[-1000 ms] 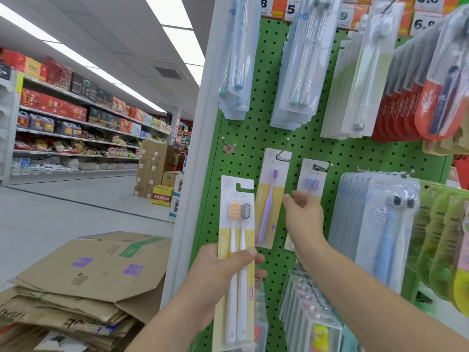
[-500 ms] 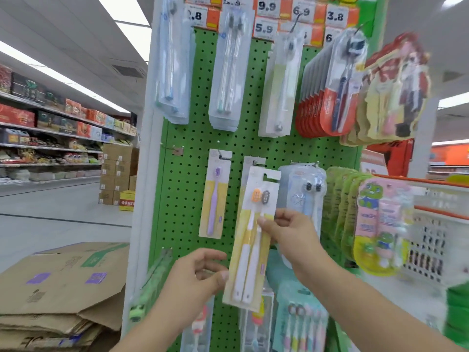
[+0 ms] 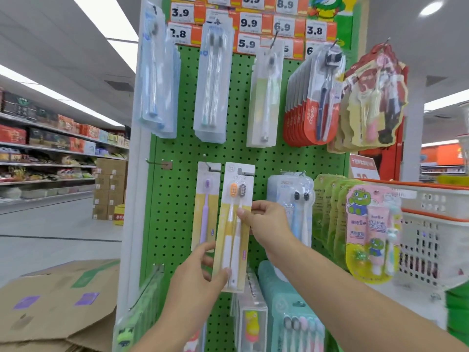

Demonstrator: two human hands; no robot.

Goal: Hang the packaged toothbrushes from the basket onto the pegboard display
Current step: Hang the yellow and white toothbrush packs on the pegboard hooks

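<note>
A yellow two-brush toothbrush pack (image 3: pixel 234 219) stands upright against the green pegboard (image 3: pixel 266 158), its hang slot up at a peg in the middle row. My right hand (image 3: pixel 264 222) pinches the pack's right edge at mid height. My left hand (image 3: pixel 200 273) pinches its lower left corner between thumb and fingers. Just left of it hangs a pack with a purple brush (image 3: pixel 206 207). Whether the slot sits on the peg cannot be seen.
Clear and red toothbrush packs fill the top row, and green and pink children's packs (image 3: pixel 373 232) hang at right. An empty hook (image 3: pixel 157 162) sticks out at left. A white basket (image 3: pixel 431 224) stands at right. Flattened cardboard (image 3: pixel 55 308) lies lower left.
The yellow pack passed from my left hand to my right, then rose to the middle-row peg. My left hand came back and took its lower corner. The view shifted rightward.
</note>
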